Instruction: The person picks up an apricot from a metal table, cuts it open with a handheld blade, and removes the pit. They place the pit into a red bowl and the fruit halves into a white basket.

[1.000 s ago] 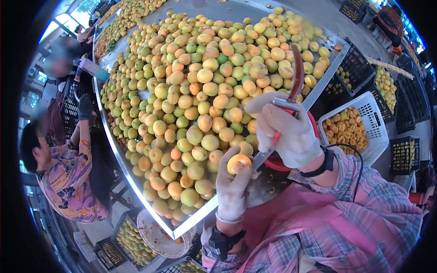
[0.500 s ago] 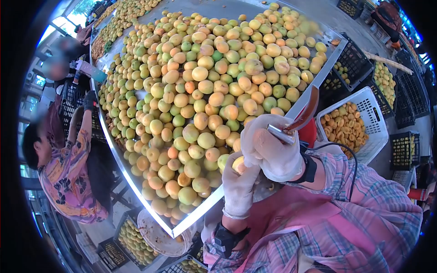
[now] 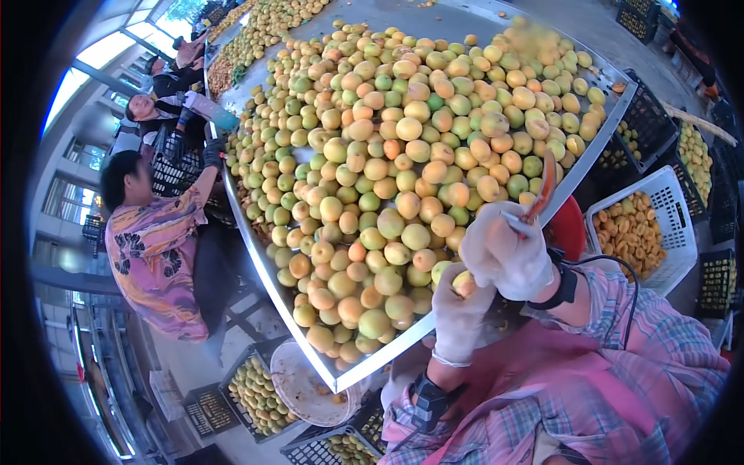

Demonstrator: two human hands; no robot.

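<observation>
In front of me, my left hand, in a whitish glove, is closed around an apricot partly hidden by the fingers. My right hand, also gloved, grips a knife whose curved reddish-brown handle and silver metal part stick up above the fist. The right fist presses close over the held fruit, and the blade's tip is hidden between the hands. Both hands are just past the near edge of a metal table, beside a large heap of yellow-green and orange apricots.
At right stands a white crate of halved apricots, with a red bucket nearer the table. Below the table corner sit a white bucket and a black crate of fruit. A person in a patterned shirt works at left.
The view has swung left, so the table and hands appear farther right. My hands stay together on the apricot, and the knife stays in my right fist.
</observation>
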